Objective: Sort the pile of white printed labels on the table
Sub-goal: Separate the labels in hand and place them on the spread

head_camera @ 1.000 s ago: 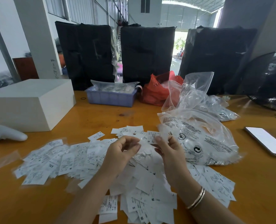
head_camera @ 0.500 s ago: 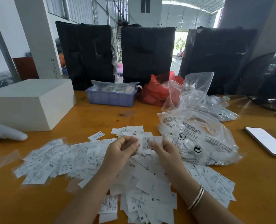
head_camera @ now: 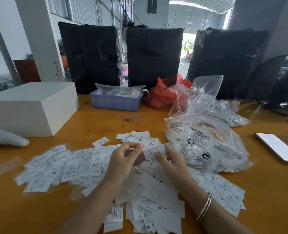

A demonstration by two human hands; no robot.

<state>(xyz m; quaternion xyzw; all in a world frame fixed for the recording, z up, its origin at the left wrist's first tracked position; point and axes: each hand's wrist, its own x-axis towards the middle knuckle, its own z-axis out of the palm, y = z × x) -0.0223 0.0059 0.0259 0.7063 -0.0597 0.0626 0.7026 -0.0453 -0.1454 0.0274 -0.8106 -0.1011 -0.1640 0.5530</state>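
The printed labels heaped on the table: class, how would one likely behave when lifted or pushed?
Probably light and floppy: the label pinched by the right hand is a thin slip. Likely to slide easily, since the pile of labels lies fanned out and overlapping on the smooth wooden table.

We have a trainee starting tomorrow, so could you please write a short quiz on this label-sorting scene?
1. True or false: the phone lies on the labels.
2. What holds the label marked S? A) left hand alone B) right hand C) neither
3. What colour is the bin behind the pile?

Key: 1 false, it lies on bare table; 2 B; 3 blue.
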